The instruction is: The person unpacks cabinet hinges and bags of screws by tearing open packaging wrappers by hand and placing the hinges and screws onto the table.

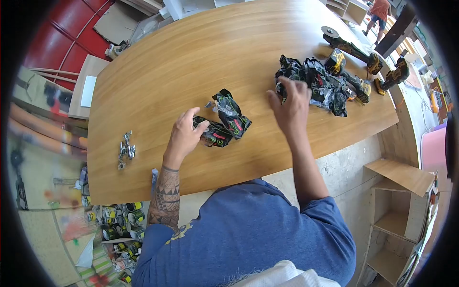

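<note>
My left hand (185, 133) is at the left end of a black plastic packet (217, 132) with green and pink print, its thumb and forefinger apart. A second black packet (233, 115), its upper end torn or crumpled, lies against the first one. My right hand (292, 105) hovers at the near left edge of a heap of crumpled black packets (327, 86), thumb and fingers spread with nothing visible between them. Several shiny metal hinges (126, 150) lie together on the left part of the wooden table (191, 71).
An angle grinder (354, 50) and yellow-and-black cordless tools (394, 76) lie at the table's right end, close to the heap. Below on the left, several cans (114, 220) crowd a shelf. An open wooden cabinet (394, 215) stands lower right. Another person (380, 16) is far off.
</note>
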### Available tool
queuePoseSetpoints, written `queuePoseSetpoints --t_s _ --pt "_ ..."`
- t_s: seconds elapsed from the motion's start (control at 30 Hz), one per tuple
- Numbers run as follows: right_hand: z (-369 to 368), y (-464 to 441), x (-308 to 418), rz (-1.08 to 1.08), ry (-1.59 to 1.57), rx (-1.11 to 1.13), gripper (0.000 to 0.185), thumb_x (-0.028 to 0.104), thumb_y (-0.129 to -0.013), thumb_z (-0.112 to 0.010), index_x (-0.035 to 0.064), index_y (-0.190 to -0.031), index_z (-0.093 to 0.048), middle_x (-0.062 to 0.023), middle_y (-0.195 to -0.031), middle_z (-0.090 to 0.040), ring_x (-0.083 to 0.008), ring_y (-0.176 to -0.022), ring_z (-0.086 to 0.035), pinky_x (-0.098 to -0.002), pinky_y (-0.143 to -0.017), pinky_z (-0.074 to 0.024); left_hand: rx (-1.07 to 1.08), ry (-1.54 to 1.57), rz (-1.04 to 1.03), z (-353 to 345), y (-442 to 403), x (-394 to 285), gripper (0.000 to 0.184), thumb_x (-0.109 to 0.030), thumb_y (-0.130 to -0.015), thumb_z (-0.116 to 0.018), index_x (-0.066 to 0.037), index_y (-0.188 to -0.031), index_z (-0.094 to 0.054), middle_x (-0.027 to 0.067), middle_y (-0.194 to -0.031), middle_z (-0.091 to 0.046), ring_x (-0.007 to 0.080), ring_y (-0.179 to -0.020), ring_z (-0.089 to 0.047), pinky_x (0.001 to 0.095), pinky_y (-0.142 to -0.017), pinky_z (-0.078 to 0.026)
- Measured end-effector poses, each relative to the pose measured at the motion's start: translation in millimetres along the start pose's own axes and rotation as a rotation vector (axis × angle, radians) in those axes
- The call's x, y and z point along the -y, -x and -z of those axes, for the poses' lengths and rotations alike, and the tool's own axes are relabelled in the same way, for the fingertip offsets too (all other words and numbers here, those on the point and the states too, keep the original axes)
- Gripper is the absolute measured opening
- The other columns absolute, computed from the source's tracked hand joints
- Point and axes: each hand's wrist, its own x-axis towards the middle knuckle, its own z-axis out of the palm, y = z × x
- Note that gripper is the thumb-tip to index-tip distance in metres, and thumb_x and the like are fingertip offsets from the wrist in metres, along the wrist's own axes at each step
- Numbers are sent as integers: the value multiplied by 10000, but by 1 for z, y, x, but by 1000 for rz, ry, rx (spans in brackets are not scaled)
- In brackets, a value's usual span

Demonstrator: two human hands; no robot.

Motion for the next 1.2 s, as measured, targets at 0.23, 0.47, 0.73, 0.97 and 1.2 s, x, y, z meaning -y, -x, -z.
queuePoseSetpoints --t_s 0.23,0.47,0.73,0.97,1.2 --pt "-24 -22 -46 -178 404 251 889 252 -773 -909 57 -1526 -481 -187 -1288 -591 -403 -1221 -551 -512 -1044 -453 17 106 43 3 15 -21 475 -213 -963 -784 40 -1341 -647 214 -1087 -712 243 -759 -651 394 -728 -548" --pt "2 5 -31 -145 -372 111 416 14 -982 -711 1 -1393 -647 -166 -1139 -780 -219 -987 -744 -309 -853 -559 17 134 9 24 29 -32 460 -220 -970 -778 -7 -1361 -660 68 -826 -612 146 -670 -525 340 -650 -481" --pt "-18 32 43 -681 -1556 190 174 15 -1069 -590 1 -1233 -647 -60 -1077 -738 -113 -903 -711 -291 -828 -584 -108 269 -537 8 -1 -68 265 -62 -1070 -559 27 -1307 -635 152 -955 -670 254 -830 -674 371 -797 -547" --pt "-43 72 74 -860 -1667 209 193 28 -1056 -586 -11 -1233 -653 -86 -1091 -746 -145 -940 -720 -321 -874 -586 5 349 -320 6 7 -64 240 -79 -1064 -617 46 -1260 -676 208 -1073 -746 318 -967 -762 398 -834 -599" --pt "-50 94 105 -596 -1247 122 160 75 -1037 -713 -13 -1170 -713 -33 -1051 -733 -83 -886 -657 -229 -817 -520 90 335 -264 16 21 -50 140 -98 -1045 -657 26 -1110 -664 231 -1031 -758 359 -957 -771 432 -784 -599"
